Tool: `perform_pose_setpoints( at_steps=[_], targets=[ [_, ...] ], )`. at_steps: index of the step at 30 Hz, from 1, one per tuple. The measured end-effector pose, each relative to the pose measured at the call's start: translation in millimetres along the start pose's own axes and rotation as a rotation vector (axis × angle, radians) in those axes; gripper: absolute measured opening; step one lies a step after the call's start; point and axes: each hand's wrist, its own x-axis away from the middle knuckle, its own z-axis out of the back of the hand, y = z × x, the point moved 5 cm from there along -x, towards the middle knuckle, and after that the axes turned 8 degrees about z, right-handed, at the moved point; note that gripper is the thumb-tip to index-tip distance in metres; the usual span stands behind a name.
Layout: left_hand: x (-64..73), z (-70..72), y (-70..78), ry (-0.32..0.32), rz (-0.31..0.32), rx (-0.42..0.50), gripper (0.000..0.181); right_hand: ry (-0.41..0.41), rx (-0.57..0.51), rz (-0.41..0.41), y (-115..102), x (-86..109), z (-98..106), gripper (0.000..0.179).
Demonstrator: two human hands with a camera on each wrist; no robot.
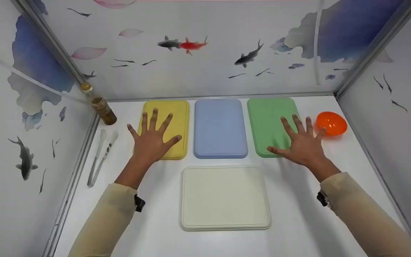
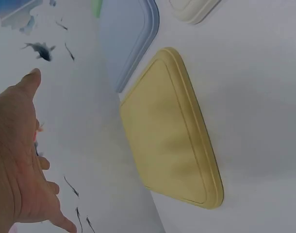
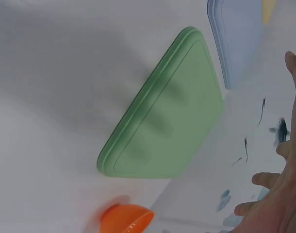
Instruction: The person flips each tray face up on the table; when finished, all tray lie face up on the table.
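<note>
Head view alone shows tongs [image 1: 100, 143]; left hand [image 1: 150, 142] and right hand [image 1: 304, 147], fingers apart, seemingly hover over boards [image 2: 172, 126].

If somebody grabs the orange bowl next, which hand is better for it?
Probably the right hand: it's empty, spread open and close to the orange bowl. The left hand is empty too, but it's across by the yellow board.
</note>
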Motion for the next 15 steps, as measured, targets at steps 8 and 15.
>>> perform_pose_setpoints(
  at_steps=[8,15],
  targets=[
    [21.2,-40.5,11.6,-0.091,-0.039,0.044,0.084,-0.055,0.001,0.061,-21.5,6.0,-25.4,0.117],
    [38.5,-65.1,20.8,-0.138,-0.061,0.046,0.084,-0.078,-0.021,0.116,-40.5,13.3,-44.6,0.115]
  ],
)
